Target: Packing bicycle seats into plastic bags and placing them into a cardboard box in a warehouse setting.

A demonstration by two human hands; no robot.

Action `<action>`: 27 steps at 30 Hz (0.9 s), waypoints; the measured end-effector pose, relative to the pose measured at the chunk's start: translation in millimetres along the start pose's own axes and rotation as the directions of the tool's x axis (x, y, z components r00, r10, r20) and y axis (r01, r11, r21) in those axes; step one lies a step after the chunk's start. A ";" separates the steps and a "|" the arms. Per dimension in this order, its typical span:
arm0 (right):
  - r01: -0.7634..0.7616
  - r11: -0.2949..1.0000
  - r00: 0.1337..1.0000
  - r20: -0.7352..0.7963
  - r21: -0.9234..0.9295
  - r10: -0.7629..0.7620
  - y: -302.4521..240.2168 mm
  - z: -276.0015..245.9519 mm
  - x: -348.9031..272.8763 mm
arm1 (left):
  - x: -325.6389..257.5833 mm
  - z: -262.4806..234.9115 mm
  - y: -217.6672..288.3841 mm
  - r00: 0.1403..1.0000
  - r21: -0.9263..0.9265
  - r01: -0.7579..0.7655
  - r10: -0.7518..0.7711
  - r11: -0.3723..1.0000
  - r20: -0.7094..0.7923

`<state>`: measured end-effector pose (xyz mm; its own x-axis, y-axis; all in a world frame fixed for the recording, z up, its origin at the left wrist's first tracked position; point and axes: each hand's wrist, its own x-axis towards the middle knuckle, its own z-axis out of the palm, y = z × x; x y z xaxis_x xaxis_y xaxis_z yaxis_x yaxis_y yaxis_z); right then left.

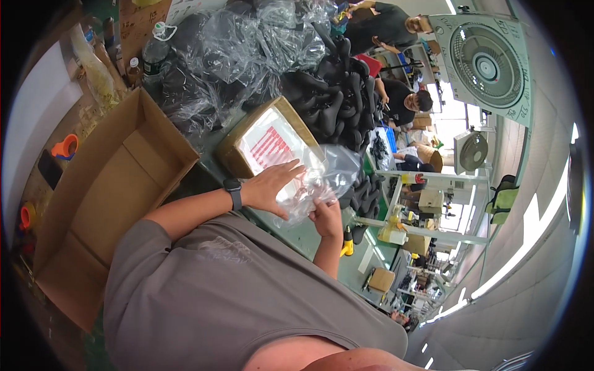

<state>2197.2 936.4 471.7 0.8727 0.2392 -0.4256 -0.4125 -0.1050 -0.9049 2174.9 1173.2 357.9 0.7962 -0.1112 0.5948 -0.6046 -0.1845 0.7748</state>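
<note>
A clear plastic bag (339,170) is pinched along its near edge by my right hand (327,217), whose fingers are closed. My left hand (267,187), with a dark watch on the wrist, lies over the bag's left side with its fingers stretched out and apart. Just beyond and under the hands stands an open cardboard box (236,153). Inside it lie flat clear bags (270,139) with red print. What the bag between my hands contains, if anything, I cannot make out.
Black bicycle saddles (331,102) are heaped behind the box, many under clear plastic wrap (238,46). A large open carton (117,185) stands at my left, near a capped bottle (154,52). A yellow power drill (348,241) is at the right. Other people (405,102) work farther off.
</note>
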 end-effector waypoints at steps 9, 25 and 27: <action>0.119 0.993 0.965 -0.236 0.014 -0.113 35.3 -117.3 105.0 | 84.0 8.5 -29.1 0.970 0.572 0.092 0.057 0.815 -0.238; -0.194 0.974 0.947 -0.237 0.115 0.216 211.6 -267.5 130.5 | 16.0 186.7 -139.5 0.852 0.775 0.140 -0.474 0.616 0.223; -0.256 0.963 0.934 -0.236 0.083 0.268 219.8 -293.4 147.7 | -5.9 208.9 -145.1 0.714 0.898 0.152 -0.674 0.414 0.190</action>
<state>2312.1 665.4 207.9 0.7660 -0.0325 -0.6420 -0.6422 -0.0821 -0.7621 2262.9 996.6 197.3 0.9805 -0.1403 -0.1376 -0.1080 -0.9697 0.2189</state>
